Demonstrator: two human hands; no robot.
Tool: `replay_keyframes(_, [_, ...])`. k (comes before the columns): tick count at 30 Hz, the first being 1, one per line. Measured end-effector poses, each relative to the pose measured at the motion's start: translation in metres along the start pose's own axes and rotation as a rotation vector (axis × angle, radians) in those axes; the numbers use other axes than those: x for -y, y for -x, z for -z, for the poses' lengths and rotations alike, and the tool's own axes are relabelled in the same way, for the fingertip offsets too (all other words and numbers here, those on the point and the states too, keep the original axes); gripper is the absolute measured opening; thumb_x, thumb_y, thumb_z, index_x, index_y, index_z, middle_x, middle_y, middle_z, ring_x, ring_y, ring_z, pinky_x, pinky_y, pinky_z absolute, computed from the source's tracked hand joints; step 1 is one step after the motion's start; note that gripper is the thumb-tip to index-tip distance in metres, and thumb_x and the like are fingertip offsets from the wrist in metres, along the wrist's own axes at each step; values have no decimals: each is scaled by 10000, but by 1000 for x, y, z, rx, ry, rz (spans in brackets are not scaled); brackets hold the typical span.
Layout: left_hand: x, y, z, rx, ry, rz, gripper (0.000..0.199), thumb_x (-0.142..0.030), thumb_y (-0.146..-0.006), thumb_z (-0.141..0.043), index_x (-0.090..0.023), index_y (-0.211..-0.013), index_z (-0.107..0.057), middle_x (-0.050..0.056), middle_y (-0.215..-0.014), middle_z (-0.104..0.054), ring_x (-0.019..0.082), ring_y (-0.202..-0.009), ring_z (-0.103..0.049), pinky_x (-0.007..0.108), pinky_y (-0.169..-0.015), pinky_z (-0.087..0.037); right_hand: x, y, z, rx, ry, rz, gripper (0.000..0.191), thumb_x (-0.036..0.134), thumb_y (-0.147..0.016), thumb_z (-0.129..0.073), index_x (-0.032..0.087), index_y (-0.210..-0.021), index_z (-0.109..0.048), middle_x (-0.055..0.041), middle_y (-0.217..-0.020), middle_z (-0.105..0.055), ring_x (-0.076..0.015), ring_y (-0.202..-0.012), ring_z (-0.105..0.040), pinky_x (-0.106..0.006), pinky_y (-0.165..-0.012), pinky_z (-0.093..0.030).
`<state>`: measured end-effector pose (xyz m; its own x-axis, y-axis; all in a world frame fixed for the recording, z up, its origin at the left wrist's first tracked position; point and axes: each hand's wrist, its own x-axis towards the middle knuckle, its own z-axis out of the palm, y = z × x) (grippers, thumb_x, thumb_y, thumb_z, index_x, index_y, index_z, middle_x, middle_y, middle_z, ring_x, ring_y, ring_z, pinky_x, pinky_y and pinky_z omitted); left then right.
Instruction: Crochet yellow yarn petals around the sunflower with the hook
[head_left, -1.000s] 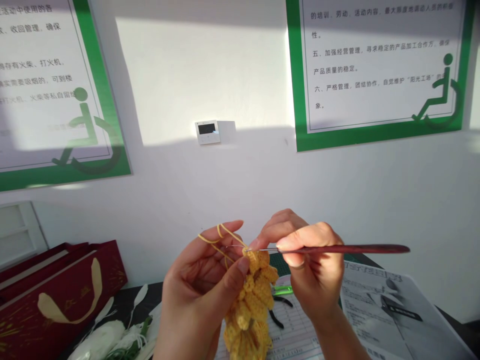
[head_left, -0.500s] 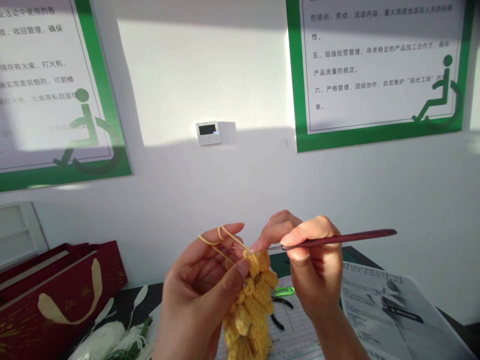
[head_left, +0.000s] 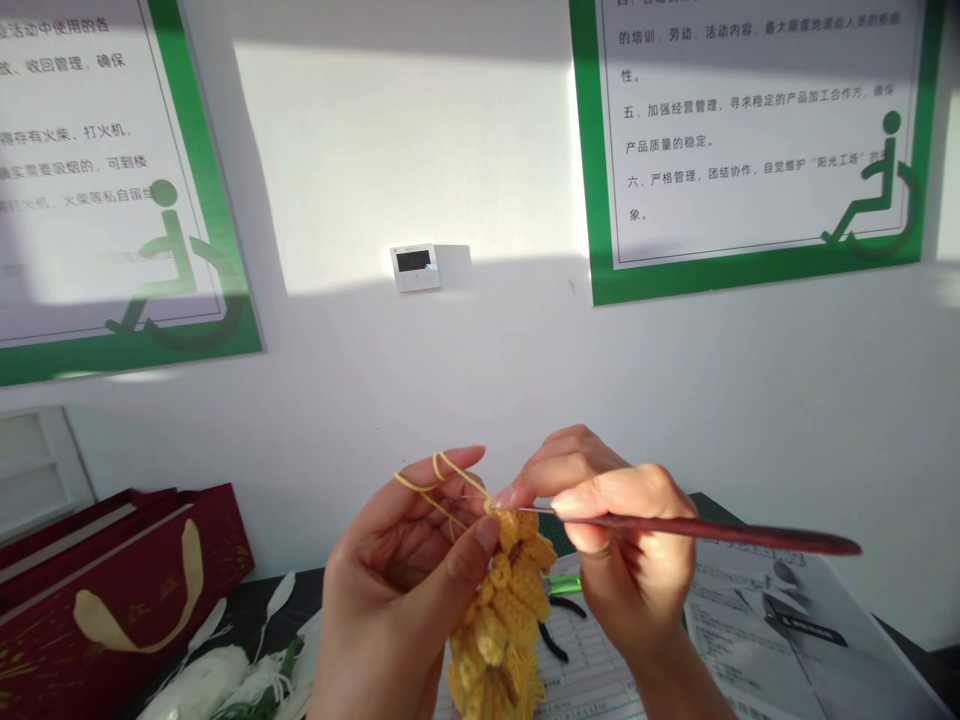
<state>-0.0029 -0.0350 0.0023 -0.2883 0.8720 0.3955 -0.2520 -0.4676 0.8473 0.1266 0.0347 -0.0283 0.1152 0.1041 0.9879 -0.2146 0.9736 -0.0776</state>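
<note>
My left hand [head_left: 409,580] pinches the top edge of a yellow crochet piece [head_left: 517,590], thick with bumpy, petal-like stitches, that hangs below my thumb. Yellow yarn [head_left: 457,466] loops around my raised left index finger and runs to the top of the piece. In my right hand [head_left: 626,540] is a crochet hook [head_left: 720,530] with a dark red handle, held between thumb and fingers. Its thin metal shaft points left, and the tip meets the top stitches beside my left thumb. A right fingertip rests close to that spot. The hook's very end is too small to make out.
Behind the piece lie printed sheets [head_left: 757,620], black-handled pliers [head_left: 553,640] and a bright green clip-like item [head_left: 564,585]. At left stand a dark red gift bag [head_left: 135,600] and white artificial flowers [head_left: 202,680]. A white wall with posters and a thermostat [head_left: 415,268] rises beyond.
The hook's handle end has swung down and toward the right, and my right hand has turned with it. My left hand and the crochet piece have hardly moved.
</note>
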Motion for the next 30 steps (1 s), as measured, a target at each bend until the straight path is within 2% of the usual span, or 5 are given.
replay_keyframes(5, [-2,0,-2,0,50,37,430,-204,-673,-945,-227,-1082,-813,21,-791,-737,175,-745,-721,234,-685,-593,0,-1,-2,27,54,100,176,203,-1037,-530,330,-1145,-587,-20,-1053,-802,-202,-843,-733,-453,-763,-579])
replay_keyframes(10, [-4,3,-1,7,94,63,461,-176,-646,-955,-218,-1083,-815,24,-811,-732,187,-776,-719,248,-703,-596,0,-6,-8,-33,95,218,82,206,-1028,-569,257,-1078,-610,-48,-993,-800,-180,-806,-728,-386,-690,-597])
replay_keyframes(19, [-3,5,0,32,103,47,403,-181,-673,-941,-223,-1056,-822,38,-777,-745,188,-739,-717,251,-662,-598,0,-2,-9,-28,75,181,73,236,-1032,-571,252,-1078,-625,-41,-980,-764,-178,-815,-703,-381,-701,-585])
replay_keyframes(24, [-3,10,-12,-32,95,-24,389,-149,-619,-948,-226,-984,-839,32,-730,-753,174,-691,-719,220,-648,-592,-3,3,-13,-88,-12,126,104,227,-1024,-588,260,-1106,-642,-37,-959,-749,-179,-795,-687,-379,-690,-565])
replay_keyframes(30, [-2,15,-20,-99,65,-157,353,-183,-616,-948,-224,-953,-848,35,-674,-770,178,-661,-733,191,-627,-597,-5,5,-28,-215,-452,-166,42,281,-1021,-600,250,-1014,-627,-28,-887,-736,-183,-769,-688,-352,-680,-547])
